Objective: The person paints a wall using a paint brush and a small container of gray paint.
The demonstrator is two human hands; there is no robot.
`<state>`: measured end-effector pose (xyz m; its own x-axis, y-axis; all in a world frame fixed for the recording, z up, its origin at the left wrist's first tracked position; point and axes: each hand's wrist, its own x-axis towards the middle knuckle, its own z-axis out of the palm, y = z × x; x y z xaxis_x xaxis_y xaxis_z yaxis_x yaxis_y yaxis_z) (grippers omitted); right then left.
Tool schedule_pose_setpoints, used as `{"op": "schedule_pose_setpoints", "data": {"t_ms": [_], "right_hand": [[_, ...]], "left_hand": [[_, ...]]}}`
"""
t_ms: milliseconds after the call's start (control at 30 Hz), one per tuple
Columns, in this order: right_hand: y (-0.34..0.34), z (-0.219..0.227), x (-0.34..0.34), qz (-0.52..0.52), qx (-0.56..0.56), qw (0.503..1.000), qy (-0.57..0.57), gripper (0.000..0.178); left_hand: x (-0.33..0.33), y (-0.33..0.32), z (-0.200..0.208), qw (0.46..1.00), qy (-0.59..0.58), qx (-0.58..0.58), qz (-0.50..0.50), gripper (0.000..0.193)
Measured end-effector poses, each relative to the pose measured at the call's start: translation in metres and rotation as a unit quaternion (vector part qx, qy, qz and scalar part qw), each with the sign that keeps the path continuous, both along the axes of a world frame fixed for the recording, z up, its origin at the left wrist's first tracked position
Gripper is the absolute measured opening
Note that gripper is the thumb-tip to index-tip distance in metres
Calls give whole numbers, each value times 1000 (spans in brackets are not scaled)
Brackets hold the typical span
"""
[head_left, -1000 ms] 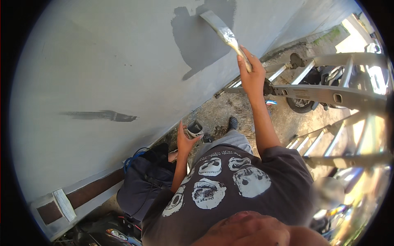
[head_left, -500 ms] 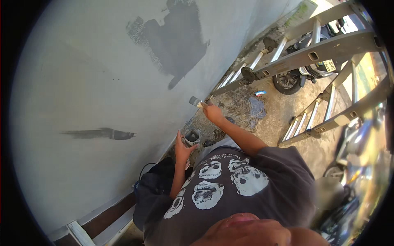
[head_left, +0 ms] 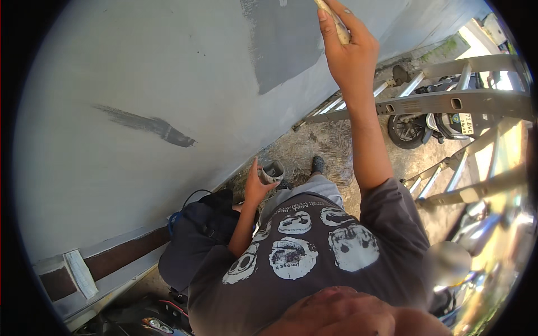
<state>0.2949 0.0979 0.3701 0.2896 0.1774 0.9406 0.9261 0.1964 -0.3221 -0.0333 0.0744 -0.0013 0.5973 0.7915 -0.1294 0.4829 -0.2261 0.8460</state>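
My right hand is raised high along the wall, closed around the pale handle of a paintbrush. The brush's bristles are cut off by the upper edge of the view. Down near my waist, my left hand grips a small paint container, its open top facing up. Before me stands the light grey wall. It bears a large darker grey paint patch beside my right hand and a dark streak farther left.
A metal ladder spans the right side, with a parked motorcycle behind it. A dark bag sits by my left arm. Below it, part of another motorcycle shows. A brown-and-white ledge runs along the wall at lower left.
My right hand has risen with the paintbrush from low by the wall to beside the dark patch. My left hand still holds the container near my waist. The whole view has shifted.
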Motion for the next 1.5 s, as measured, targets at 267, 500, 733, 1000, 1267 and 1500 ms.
{"op": "schedule_pose_setpoints", "data": {"t_ms": [267,500,733,1000,1267,1500], "right_hand": [[-22,-309,-35,6,-424,892,155,36],[-13,-270,-49,49,-414,894,165,30],[-14,-18,-17,35,-106,980,167,29],[18,-178,-29,90,-208,962,155,30],[-27,-352,-25,57,-479,857,181,25],[-14,-55,-17,86,-247,953,155,27]], "left_hand": [[0,-5,15,999,-16,31,27,127],[-11,-14,-2,998,4,24,55,128],[1,-5,8,999,-10,17,35,128],[12,1,20,999,-14,30,29,128],[-3,2,-1,998,-11,30,47,129],[5,11,17,999,1,-1,40,127]]}}
